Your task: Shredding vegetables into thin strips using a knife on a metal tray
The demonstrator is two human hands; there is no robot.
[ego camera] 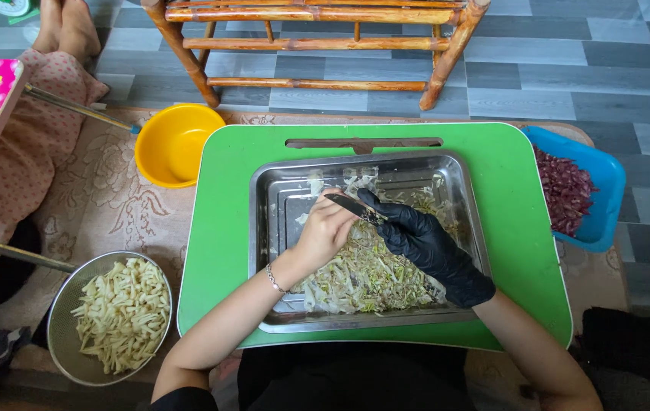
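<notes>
I see both hands working over a steel tray (pixel 462 228) that sits on a green lap tray (pixel 222 251), which here serves as the counter. My left hand (pixel 325 232) is bare, with a thin bracelet at the wrist, and its fingers are curled shut around a small pale piece that I cannot make out clearly. My right hand (pixel 424 247) wears a black glove and its fingers are closed on a small dark knife (pixel 352 205), whose blade points left across the left hand's fingertips. Both hands meet near the middle of the steel tray, just above a heap of pale shredded vegetable (pixel 363 278) that fills its lower half, with a few scraps lying toward the far rim. To the left of the green tray, a yellow bowl (pixel 176 144) stands on the patterned mat, and nearer to me a metal strainer (pixel 62 320) holds pale cut strips (pixel 123 312). On the right, a blue tray (pixel 606 198) holding dark red pieces (pixel 565 190) rests against the green tray's edge. A bamboo stool (pixel 317 46) stands on the grey tiled floor beyond.
</notes>
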